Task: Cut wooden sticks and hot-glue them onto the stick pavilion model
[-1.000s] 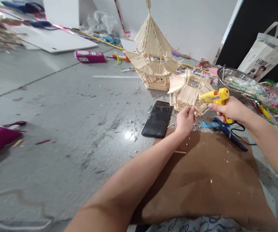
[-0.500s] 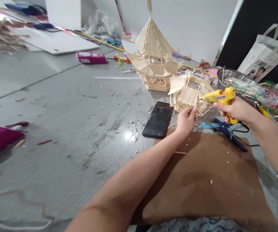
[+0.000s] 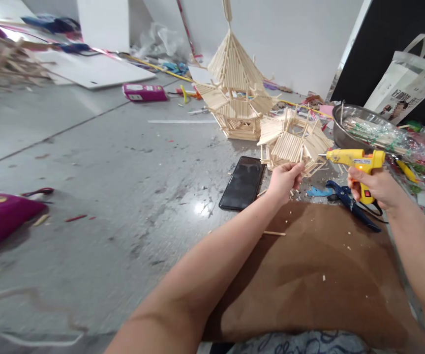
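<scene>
Nearest: brown cardboard sheet [image 3: 319,275] under my forearms.
Right hand [image 3: 377,187]: closed around the grip of the yellow hot-glue gun [image 3: 356,160].
Gun axis: barrel level, nozzle pointing left, tip just beside the model's right edge.
Left hand [image 3: 284,179]: fingers pinch the near edge of the pale stick-built roof model [image 3: 293,142].
Between hands: blue-handled tool [image 3: 349,201] on the floor below the gun.
Left: black phone [image 3: 242,182] lying flat.
Far: tall stick pagoda [image 3: 234,93] and steel bowl [image 3: 345,132].

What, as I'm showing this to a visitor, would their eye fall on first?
The tall stick pagoda stands out, upright on the grey floor at centre back. Just in front of it, the left hand grips a smaller stick model while the right hand holds a yellow glue gun, its nozzle pointing at that model.
</scene>
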A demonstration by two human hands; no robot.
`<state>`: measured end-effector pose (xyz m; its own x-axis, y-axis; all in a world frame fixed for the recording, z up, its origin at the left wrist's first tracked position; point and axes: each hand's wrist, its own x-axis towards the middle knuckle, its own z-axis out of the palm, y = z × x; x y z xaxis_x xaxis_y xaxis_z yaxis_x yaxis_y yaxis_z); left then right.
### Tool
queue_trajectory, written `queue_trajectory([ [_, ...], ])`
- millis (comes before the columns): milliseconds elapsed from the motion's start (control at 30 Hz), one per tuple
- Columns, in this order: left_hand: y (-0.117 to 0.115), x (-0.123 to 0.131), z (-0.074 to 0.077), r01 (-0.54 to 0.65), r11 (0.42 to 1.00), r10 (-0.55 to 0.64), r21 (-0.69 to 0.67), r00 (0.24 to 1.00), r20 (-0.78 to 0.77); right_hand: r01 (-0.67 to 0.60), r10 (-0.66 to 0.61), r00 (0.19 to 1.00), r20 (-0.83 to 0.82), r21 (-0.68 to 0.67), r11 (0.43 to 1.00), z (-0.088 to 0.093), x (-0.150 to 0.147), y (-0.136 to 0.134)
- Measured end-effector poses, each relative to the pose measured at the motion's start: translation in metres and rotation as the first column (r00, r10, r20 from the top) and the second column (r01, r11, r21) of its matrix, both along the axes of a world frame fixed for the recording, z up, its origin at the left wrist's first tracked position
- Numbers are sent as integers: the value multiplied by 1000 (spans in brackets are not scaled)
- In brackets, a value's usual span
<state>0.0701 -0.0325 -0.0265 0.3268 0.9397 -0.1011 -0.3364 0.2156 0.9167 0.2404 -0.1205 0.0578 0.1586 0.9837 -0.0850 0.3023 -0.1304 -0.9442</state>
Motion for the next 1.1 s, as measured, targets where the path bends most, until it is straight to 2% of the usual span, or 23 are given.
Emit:
queue_trajectory([
  [100,2,-2,0,29,997,-25,-69,998,53,-7,7,1000,-25,8,1000,-2,-1,1],
  [400,10,-4,2,118,985,-104,-130,989,106,-28,28,998,-50,10,1000,-5,-2,10],
  [833,9,-4,5,52,996,-47,-78,997,65,-57,56,998,13,56,997,-6,-28,35],
  [1100,9,-3,6,51,996,-44,-68,994,103,-42,38,996,85,52,998,-9,-29,40],
])
